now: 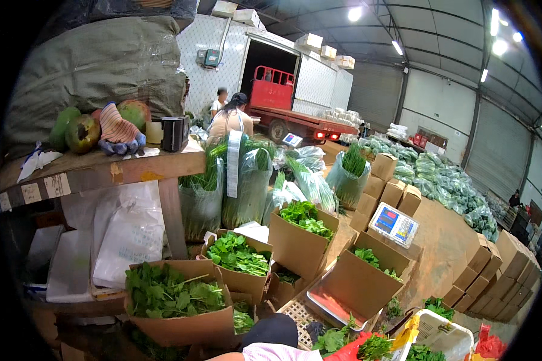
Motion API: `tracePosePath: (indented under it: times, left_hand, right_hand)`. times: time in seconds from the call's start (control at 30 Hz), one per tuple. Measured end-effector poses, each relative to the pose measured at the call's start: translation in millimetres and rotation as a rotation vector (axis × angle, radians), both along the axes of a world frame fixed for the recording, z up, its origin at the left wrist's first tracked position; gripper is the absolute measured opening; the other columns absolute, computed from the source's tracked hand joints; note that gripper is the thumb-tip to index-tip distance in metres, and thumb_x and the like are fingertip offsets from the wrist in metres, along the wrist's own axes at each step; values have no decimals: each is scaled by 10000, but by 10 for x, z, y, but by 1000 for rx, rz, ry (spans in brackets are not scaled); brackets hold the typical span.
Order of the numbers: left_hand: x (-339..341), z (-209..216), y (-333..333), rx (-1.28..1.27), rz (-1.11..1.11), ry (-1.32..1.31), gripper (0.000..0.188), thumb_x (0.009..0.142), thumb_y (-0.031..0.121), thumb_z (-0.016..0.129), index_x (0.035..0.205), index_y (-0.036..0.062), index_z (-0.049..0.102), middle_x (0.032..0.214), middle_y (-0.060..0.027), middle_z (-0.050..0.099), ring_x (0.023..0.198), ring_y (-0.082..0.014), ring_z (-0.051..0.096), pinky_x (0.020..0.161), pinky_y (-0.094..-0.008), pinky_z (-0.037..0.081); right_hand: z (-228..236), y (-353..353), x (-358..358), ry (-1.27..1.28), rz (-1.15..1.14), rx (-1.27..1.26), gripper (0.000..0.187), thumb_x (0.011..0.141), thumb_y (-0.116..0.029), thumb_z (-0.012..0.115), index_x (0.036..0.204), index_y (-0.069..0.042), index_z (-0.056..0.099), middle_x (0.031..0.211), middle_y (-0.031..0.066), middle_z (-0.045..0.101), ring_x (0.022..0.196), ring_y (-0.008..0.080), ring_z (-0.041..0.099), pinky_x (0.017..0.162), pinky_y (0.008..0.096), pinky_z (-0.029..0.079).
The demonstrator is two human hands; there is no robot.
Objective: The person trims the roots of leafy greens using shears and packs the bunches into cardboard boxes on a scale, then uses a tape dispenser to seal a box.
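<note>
A pale pink sleeve [283, 352] and a sliver of bare arm show at the lower edge, beside a dark rounded shape [272, 332]. Neither of my hands can be made out. Nearest to them is a bright red, glossy thing [349, 351] with leafy greens [375, 347] against it; whether it is a bag or a glove is unclear. Just ahead, a cardboard box [361, 283] with greens inside stands on a scale with a reddish platform [334, 304] and a lit display [394, 225]. Left of it are open boxes of leafy greens [238, 254] and larger leaves [171, 293].
A white plastic crate [442, 334] holds greens at lower right. At left, a wooden table [96, 171] bears mangoes and a striped work glove [119, 127]. Bagged scallions [247, 180], stacked cartons [506, 271], two people and a red truck [307, 120] stand beyond.
</note>
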State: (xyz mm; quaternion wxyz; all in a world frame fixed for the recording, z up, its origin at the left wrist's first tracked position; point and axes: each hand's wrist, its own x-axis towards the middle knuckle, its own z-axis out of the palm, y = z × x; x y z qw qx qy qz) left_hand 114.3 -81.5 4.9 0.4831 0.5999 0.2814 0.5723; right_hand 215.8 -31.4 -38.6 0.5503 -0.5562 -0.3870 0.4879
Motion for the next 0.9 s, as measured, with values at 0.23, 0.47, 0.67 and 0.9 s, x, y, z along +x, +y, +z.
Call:
tracePosePath:
  times: [0.23,0.47,0.67,0.9]
  left_hand:
    - [-79,43,130,52,-105,96,459,769,125,685,1212,99,565,1109,-59,632,1000,-151,577,880,-326,467]
    - [-72,251,-55,1,217,234,347,742,222,679,1065,112,612,939,-148,634,854,-292,611,743,-395,491]
    - [-149,477,-105,-77,74,-98,351,833,99,592,1178,43,561,1122,-85,629,1055,-148,552,935,-307,434]
    - [-522,495,676,105,38,49,471,874,198,605,1301,56,464,1274,-117,546,1170,-215,511,1004,-354,404]
  right_hand:
    - [-10,18,-50,-18,24,-12,373,885,-289,588,1177,-64,532,1148,113,546,983,209,499,819,321,392]
    - [-14,89,-112,-35,7,-7,412,886,-308,583,1212,-65,516,1204,126,528,1055,227,495,874,335,385]
    - [209,185,-12,25,-94,19,445,886,-324,578,1241,-66,503,1253,138,512,1116,242,492,922,347,379]
    - [483,400,306,132,-181,88,484,887,-342,573,1275,-67,487,1310,151,493,1187,259,488,977,361,372]
